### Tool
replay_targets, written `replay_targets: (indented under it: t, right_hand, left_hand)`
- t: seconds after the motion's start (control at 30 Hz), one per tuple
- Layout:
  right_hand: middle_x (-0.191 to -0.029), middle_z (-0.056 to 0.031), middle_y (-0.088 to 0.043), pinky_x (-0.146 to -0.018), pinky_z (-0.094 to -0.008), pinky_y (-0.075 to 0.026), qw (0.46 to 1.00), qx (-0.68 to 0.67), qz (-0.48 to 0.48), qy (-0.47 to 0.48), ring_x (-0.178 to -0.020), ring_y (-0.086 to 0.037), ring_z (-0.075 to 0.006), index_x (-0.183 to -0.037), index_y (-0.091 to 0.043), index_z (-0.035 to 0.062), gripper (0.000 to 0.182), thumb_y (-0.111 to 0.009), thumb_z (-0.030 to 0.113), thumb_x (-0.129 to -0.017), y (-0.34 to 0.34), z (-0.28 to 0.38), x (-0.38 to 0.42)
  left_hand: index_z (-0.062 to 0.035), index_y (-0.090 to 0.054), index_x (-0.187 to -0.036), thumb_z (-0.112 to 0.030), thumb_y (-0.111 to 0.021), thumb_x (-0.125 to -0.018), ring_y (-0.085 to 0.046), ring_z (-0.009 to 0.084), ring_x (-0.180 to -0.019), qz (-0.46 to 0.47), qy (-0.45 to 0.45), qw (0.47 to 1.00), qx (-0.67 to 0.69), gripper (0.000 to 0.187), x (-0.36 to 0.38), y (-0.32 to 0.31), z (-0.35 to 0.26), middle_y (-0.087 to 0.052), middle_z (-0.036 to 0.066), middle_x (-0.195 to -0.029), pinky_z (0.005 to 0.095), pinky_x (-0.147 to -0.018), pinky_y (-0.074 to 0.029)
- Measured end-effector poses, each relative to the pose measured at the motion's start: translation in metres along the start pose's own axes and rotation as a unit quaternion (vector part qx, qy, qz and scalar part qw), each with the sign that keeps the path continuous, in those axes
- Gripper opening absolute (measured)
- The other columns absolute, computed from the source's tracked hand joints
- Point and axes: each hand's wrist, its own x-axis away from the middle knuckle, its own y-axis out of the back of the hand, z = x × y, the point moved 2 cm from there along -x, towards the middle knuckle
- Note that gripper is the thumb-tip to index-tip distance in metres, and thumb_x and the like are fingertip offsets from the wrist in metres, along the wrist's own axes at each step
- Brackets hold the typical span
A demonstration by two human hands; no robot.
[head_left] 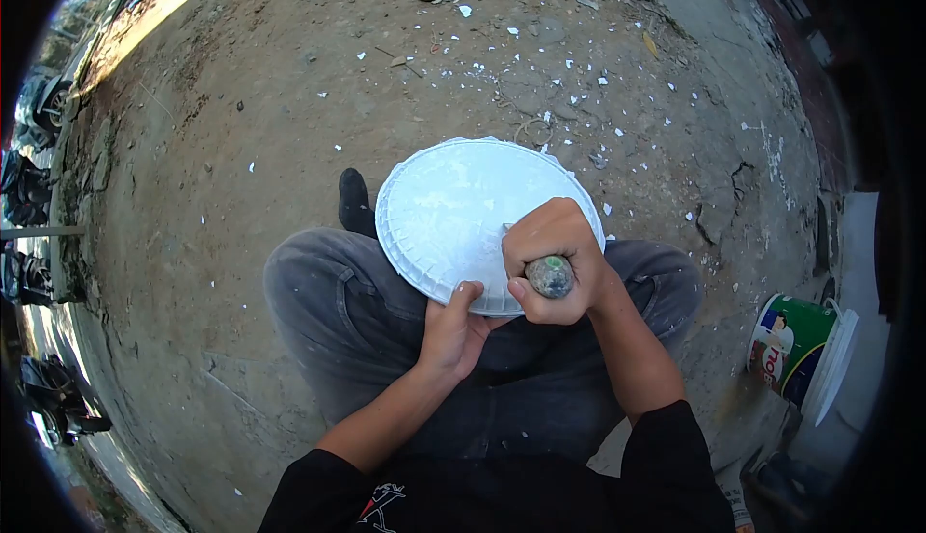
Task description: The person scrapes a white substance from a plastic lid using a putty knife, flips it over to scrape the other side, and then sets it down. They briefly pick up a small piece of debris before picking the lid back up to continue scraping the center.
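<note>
A round white lid (463, 195) with a ribbed rim lies tilted over my lap, between my knees. My left hand (455, 332) grips its near edge, thumb on top and fingers underneath. Above the right part of the lid, my right hand (558, 258) is wrapped round a thick, worn handle (551, 276), whose rounded end faces the camera. Most of the tool below the handle is hidden by my fist; a small bit shows at the lid by my knuckles. What lies under the lid cannot be seen.
White chips (466, 11) are scattered over the dirt ground (289, 89). A green and white paint bucket (786, 345) lies on its side at the right. Several motorbikes (40, 109) stand along the far left. A dark shoe (354, 195) shows left of the lid.
</note>
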Motion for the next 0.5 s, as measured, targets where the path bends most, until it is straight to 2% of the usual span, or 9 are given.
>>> replay_targets:
  t: [0.03, 0.07, 0.1, 0.17, 0.3, 0.37, 0.4, 0.5]
  right_hand:
    - [-0.051, -0.0058, -0.049, -0.045, -0.0297, -0.038, 1.0, -0.018, 0.009, 0.014, -0.043, -0.049, -0.0219, -0.057, -0.053, 0.0058, 0.012, -0.066, 0.005, -0.059, -0.006, 0.003, -0.002]
    - [-0.053, -0.0051, -0.05, -0.045, -0.0309, -0.038, 0.999, -0.045, 0.005, 0.028, -0.044, -0.05, -0.0239, -0.057, -0.054, 0.0065, 0.013, -0.066, 0.005, -0.056, -0.011, 0.005, -0.002]
    - [-0.054, -0.0054, -0.051, -0.045, -0.0313, -0.039, 0.998, -0.041, 0.027, 0.047, -0.045, -0.051, -0.0248, -0.058, -0.053, 0.0068, 0.013, -0.065, 0.005, -0.053, -0.015, 0.005, -0.001]
    - [-0.054, -0.0058, -0.05, -0.045, -0.0318, -0.038, 0.997, -0.008, 0.045, 0.055, -0.046, -0.05, -0.0256, -0.058, -0.053, 0.0071, 0.013, -0.064, 0.004, -0.053, -0.025, 0.003, -0.004]
    - [-0.052, -0.006, -0.047, -0.043, -0.0322, -0.036, 0.997, 0.041, 0.053, 0.027, -0.044, -0.048, -0.0258, -0.057, -0.051, 0.0068, 0.012, -0.062, 0.004, -0.052, -0.023, -0.022, -0.007]
    - [-0.05, -0.0058, -0.042, -0.041, -0.0325, -0.034, 0.999, -0.033, 0.025, 0.016, -0.041, -0.044, -0.0255, -0.055, -0.05, 0.0062, 0.011, -0.061, 0.004, -0.052, -0.018, -0.021, -0.013]
    - [-0.046, -0.0043, -0.043, -0.04, -0.0313, -0.031, 0.998, -0.052, 0.025, 0.032, -0.036, -0.041, -0.0214, -0.051, -0.046, 0.0037, 0.021, -0.058, 0.01, -0.067, -0.022, -0.013, -0.017]
    - [-0.046, -0.0048, -0.043, -0.04, -0.031, -0.031, 0.999, -0.015, 0.027, 0.024, -0.036, -0.041, -0.0209, -0.05, -0.046, 0.0036, 0.024, -0.059, 0.011, -0.069, -0.022, -0.033, -0.014]
  left_hand:
    - [-0.0003, -0.04, -0.14, -0.013, -0.05, -0.099, -0.061, 0.024, -0.115, -0.011, -0.002, 1.0, -0.002, 0.043, 0.001, 0.002, 0.001, -0.056, 0.014, -0.129, 0.044, -0.095, -0.055]
    - [-0.0016, -0.036, -0.141, -0.01, -0.049, -0.099, -0.063, 0.0262, -0.113, -0.02, -0.01, 1.0, 0.015, 0.045, 0.002, 0.004, 0.004, -0.054, 0.015, -0.128, 0.0445, -0.088, -0.061]
    - [-0.0016, -0.036, -0.141, -0.01, -0.049, -0.099, -0.063, 0.0262, -0.113, -0.025, -0.018, 0.999, 0.03, 0.045, 0.004, 0.004, 0.006, -0.054, 0.015, -0.128, 0.0445, -0.088, -0.061]
    - [-0.0013, -0.042, -0.136, -0.015, -0.053, -0.101, -0.062, 0.0205, -0.111, -0.029, -0.029, 0.999, 0.034, 0.039, 0.008, 0.003, 0.009, -0.058, 0.011, -0.124, 0.0375, -0.091, -0.055]
    - [-0.0034, -0.04, -0.138, -0.009, -0.051, -0.1, -0.062, 0.0207, -0.111, -0.046, 0.016, 0.998, 0.047, 0.04, 0.005, 0.005, 0.011, -0.056, 0.011, -0.126, 0.0403, -0.087, -0.058]
    - [-0.0029, -0.04, -0.138, -0.008, -0.05, -0.099, -0.063, 0.0213, -0.11, -0.046, 0.018, 0.998, 0.05, 0.04, 0.006, 0.003, 0.009, -0.056, 0.012, -0.126, 0.0409, -0.087, -0.059]
    - [-0.0024, -0.039, -0.138, -0.006, -0.049, -0.099, -0.063, 0.0219, -0.11, -0.047, 0.014, 0.998, 0.044, 0.041, 0.005, 0.004, 0.008, -0.056, 0.012, -0.126, 0.0415, -0.088, -0.059]
    - [-0.0018, -0.038, -0.138, -0.003, -0.049, -0.098, -0.063, 0.0235, -0.111, -0.054, 0.031, 0.997, 0.042, 0.042, 0.002, 0.009, 0.013, -0.056, 0.013, -0.126, 0.0419, -0.092, -0.059]
